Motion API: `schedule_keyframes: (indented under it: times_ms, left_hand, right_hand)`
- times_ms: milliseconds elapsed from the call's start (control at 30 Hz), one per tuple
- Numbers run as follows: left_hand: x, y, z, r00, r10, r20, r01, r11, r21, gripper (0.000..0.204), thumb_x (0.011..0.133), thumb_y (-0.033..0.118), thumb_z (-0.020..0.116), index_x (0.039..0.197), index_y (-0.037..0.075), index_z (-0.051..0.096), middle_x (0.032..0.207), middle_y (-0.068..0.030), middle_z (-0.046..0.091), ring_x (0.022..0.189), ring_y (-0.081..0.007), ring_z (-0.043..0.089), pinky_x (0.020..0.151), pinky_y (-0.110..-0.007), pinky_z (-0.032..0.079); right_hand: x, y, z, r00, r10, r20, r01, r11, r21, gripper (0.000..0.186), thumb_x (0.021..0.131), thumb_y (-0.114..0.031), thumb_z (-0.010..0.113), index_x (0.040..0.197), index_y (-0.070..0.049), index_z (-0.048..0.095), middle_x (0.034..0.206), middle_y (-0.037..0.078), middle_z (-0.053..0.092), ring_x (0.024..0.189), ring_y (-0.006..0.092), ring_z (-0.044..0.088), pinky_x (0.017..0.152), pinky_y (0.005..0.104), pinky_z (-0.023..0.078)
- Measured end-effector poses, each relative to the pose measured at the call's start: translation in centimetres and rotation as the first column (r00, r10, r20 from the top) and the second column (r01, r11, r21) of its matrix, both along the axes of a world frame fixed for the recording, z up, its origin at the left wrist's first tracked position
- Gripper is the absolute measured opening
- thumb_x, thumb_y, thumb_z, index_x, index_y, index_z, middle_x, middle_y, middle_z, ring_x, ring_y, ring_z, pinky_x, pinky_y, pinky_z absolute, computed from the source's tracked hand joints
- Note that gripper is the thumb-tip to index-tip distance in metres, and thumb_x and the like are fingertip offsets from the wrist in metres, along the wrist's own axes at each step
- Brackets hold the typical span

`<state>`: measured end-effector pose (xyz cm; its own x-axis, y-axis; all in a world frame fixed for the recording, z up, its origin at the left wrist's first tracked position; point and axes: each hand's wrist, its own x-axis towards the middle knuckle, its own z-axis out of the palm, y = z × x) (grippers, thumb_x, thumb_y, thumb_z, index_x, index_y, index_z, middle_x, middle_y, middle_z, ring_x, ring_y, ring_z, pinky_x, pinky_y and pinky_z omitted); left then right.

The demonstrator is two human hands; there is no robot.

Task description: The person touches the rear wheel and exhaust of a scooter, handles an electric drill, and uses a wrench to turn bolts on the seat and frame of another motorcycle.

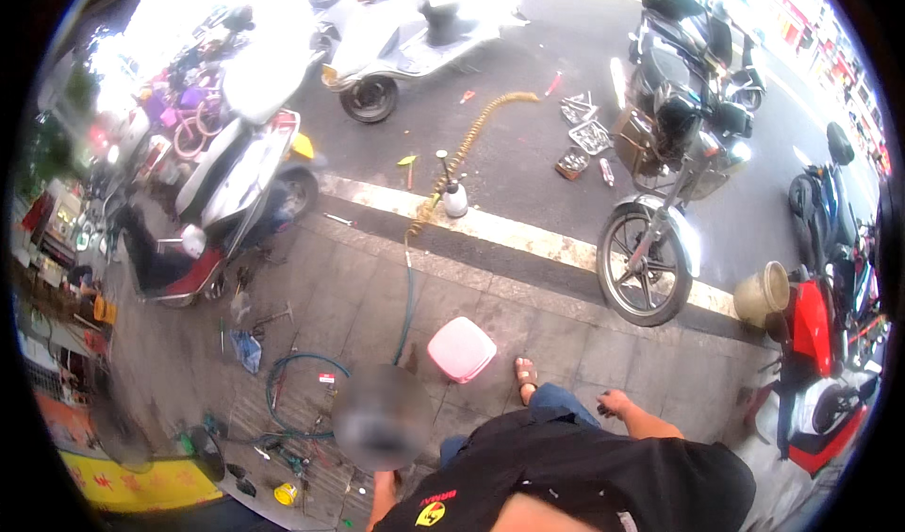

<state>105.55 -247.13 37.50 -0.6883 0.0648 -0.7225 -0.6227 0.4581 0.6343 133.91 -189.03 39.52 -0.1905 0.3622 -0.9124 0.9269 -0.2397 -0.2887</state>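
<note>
My right hand (615, 403) hangs beside my jeans-clad thigh (566, 402), apart from anything around it. Its fingers are dark at the tips, loosely bent and apart, and I make out nothing in them. Of my left hand (385, 480), only the wrist end shows at the lower edge. A round blurred patch covers its fingers, so whatever they touch is hidden. Just beyond that patch stands a pink plastic stool (462, 349). My sandalled foot (526, 377) rests on the paving to the right of the stool.
A blue-green hose (409, 296) joins a coiled yellow hose (476, 136) near a spray bottle (454, 197). Tools lie in metal trays (590, 136) on the road. Around me are a motorcycle (650, 259), white scooters (240, 155), a bucket (762, 294) and a yellow tub (286, 493).
</note>
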Motion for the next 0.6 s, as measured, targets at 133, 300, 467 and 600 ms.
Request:
schedule_keyframes:
  times_ms: [133, 300, 467, 600]
  left_hand:
    - [-8.6, 18.8, 3.2, 0.977, -0.210, 0.024, 0.209, 0.977, 0.051, 0.026, 0.079, 0.025, 0.062, 0.086, 0.000, 0.062, 0.072, -0.0072, 0.061, 0.064, -0.0142, 0.057, 0.054, -0.030, 0.044]
    - [-17.2, 32.8, 5.5, 0.843, -0.496, -0.208, 0.508, 0.862, 0.004, 0.033, 0.078, 0.021, 0.064, 0.098, -0.004, 0.058, 0.073, -0.0067, 0.060, 0.062, -0.0154, 0.056, 0.056, -0.028, 0.046]
    - [-24.1, 36.1, 3.1, 0.938, -0.334, 0.092, 0.329, 0.942, 0.061, 0.029, 0.077, 0.022, 0.064, 0.091, -0.003, 0.058, 0.073, -0.0085, 0.059, 0.057, -0.0164, 0.056, 0.052, -0.031, 0.046]
    - [-28.9, 41.9, -0.7, 0.904, -0.364, 0.224, 0.392, 0.915, -0.094, 0.029, 0.076, 0.026, 0.064, 0.089, 0.000, 0.060, 0.071, -0.0101, 0.060, 0.059, -0.0202, 0.058, 0.053, -0.033, 0.046]
  right_hand:
    - [-1.5, 8.9, 1.8, 0.976, -0.215, -0.044, 0.218, 0.971, 0.101, 0.030, 0.085, -0.022, 0.052, 0.105, 0.000, 0.053, 0.077, 0.012, 0.063, 0.064, 0.0204, 0.062, 0.050, 0.0322, 0.049]
    - [-10.8, 18.9, 0.8, 0.968, -0.199, -0.150, 0.225, 0.957, 0.183, 0.027, 0.085, -0.023, 0.052, 0.103, -0.003, 0.054, 0.081, 0.010, 0.063, 0.068, 0.0171, 0.061, 0.050, 0.0307, 0.046]
    - [-20.9, 23.2, 1.2, 0.953, -0.167, -0.252, 0.198, 0.975, 0.103, 0.029, 0.086, -0.026, 0.050, 0.103, -0.003, 0.055, 0.081, 0.009, 0.063, 0.067, 0.0162, 0.061, 0.049, 0.0295, 0.044]
    - [-22.8, 29.4, -0.1, 0.977, -0.047, -0.208, 0.066, 0.994, 0.088, 0.029, 0.086, -0.027, 0.050, 0.103, -0.003, 0.055, 0.082, 0.009, 0.064, 0.067, 0.0166, 0.061, 0.050, 0.0293, 0.046]
